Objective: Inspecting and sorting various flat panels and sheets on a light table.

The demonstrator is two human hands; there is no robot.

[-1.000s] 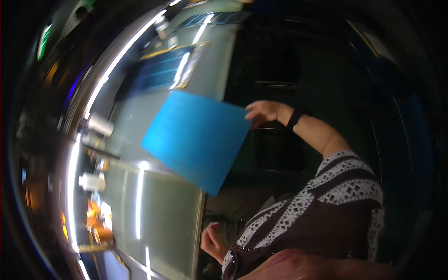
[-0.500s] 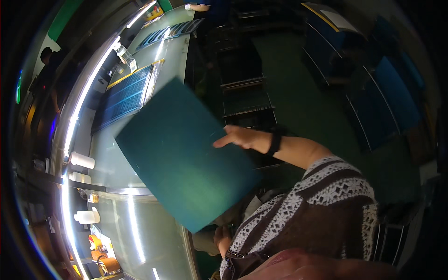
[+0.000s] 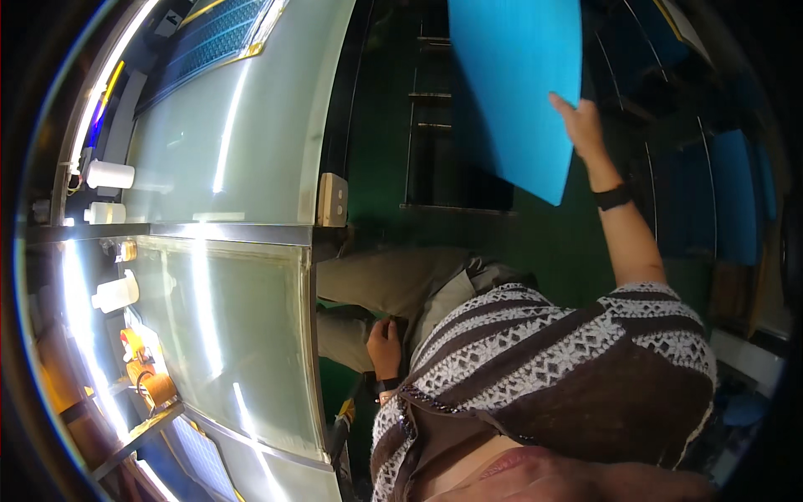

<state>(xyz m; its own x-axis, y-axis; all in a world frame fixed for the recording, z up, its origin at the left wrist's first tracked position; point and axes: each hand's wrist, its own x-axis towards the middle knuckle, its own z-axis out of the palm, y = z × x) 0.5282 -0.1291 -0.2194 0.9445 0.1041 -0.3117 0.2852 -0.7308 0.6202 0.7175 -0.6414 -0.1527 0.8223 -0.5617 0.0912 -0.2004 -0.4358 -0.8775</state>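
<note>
One view on my feed: the head camera, left of a side-by-side pair, wide fisheye, upright and unmirrored. It looks steeply down over the wearer's own patterned top (image 3: 577, 360), which fills the lower right close to the lens. The pale green surface (image 3: 226, 309) curves down the left side, near, its straight edges bowed by the lens. The right hand (image 3: 581, 125) reaches up and away toward the top edge, farther off; the left hand (image 3: 385, 347) sits low at centre. I have no second view to compare overlap.
</note>
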